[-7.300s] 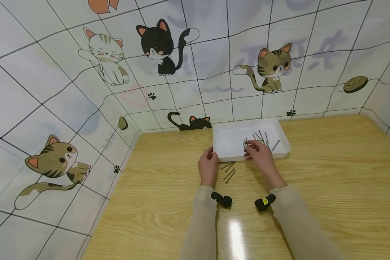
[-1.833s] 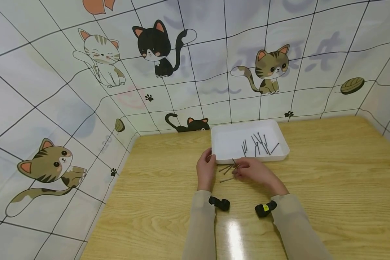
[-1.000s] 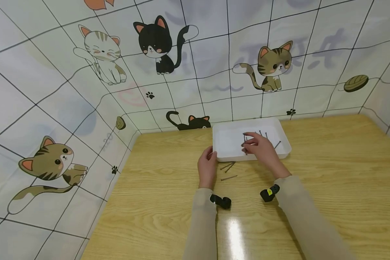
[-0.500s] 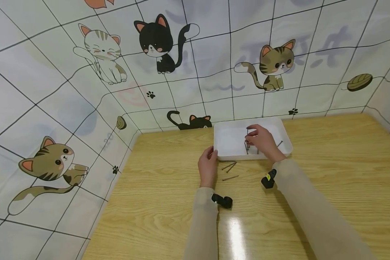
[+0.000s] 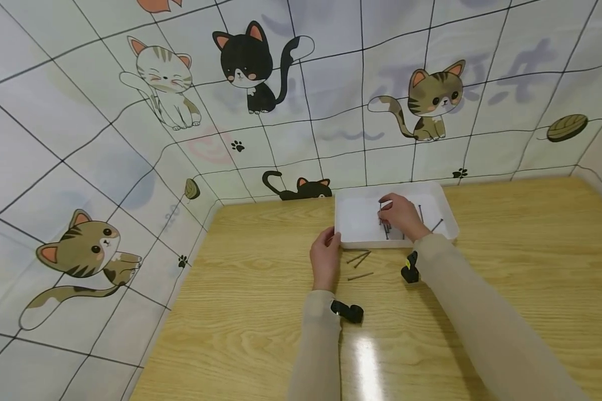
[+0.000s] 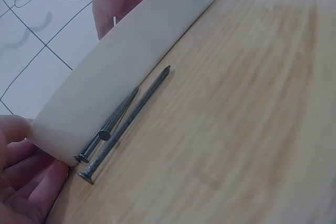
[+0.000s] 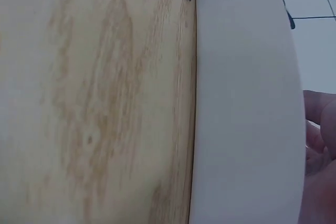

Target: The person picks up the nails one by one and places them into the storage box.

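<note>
My left hand [image 5: 325,259] grips the left front corner of a shallow white tray [image 5: 348,223], with its fingers at the corner in the left wrist view. Over the middle of the tray, my right hand [image 5: 400,214] pinches a dark nail [image 5: 380,213] that stands upright between thumb and forefinger. Several more nails [image 5: 386,231] lie inside the tray, partly covered by that hand. Loose nails [image 5: 361,276] lie on the table in front of the tray; the left wrist view shows a long nail [image 6: 126,124] lying beside others along the tray wall.
The wood-grain table [image 5: 240,323] runs up to a wall [image 5: 331,133] covered with cat-print sheeting, close behind the tray. Another covered wall [image 5: 95,184] stands along the left side. Black wrist cameras [image 5: 348,312] sit on both cuffs.
My right hand has gone from the nails on the table up over the tray, carrying a nail, then farther in. One fewer nail lies near the front. My left hand stays at the corner.
</note>
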A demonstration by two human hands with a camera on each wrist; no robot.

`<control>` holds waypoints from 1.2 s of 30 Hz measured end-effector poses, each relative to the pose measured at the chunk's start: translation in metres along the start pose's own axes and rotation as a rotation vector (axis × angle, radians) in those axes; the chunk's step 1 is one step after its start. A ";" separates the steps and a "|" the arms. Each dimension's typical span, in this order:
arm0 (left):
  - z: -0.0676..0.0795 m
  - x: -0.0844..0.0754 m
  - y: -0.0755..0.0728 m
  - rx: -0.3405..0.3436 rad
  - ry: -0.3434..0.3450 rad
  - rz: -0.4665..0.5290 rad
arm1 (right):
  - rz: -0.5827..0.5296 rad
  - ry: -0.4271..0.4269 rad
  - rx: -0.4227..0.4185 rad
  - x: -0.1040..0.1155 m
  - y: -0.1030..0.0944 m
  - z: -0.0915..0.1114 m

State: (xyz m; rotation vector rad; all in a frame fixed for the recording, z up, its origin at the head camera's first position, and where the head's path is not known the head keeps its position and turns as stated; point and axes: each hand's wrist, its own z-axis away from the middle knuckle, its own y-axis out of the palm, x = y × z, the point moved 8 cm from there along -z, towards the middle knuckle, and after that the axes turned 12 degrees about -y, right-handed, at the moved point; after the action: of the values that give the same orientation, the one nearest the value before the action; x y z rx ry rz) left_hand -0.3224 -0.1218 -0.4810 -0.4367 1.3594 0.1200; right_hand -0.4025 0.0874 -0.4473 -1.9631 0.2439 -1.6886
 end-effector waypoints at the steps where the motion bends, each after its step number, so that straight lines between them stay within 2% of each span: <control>1: 0.000 0.000 0.000 -0.001 0.004 0.002 | 0.007 0.000 -0.001 -0.001 0.000 -0.001; 19: 0.005 -0.001 0.002 0.010 -0.008 -0.003 | 0.209 0.022 -0.014 -0.014 0.002 -0.012; 26: 0.003 -0.002 0.000 -0.007 -0.013 -0.018 | 0.201 -0.002 -0.051 -0.014 0.002 -0.012; 36: 0.004 -0.003 -0.001 -0.020 -0.013 -0.024 | 0.242 0.014 -0.066 -0.011 0.000 -0.012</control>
State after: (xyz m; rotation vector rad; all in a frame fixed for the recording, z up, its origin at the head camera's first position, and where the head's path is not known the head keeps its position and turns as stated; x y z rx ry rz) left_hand -0.3196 -0.1204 -0.4772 -0.4679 1.3404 0.1162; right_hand -0.4165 0.0887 -0.4558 -1.8828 0.5263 -1.5554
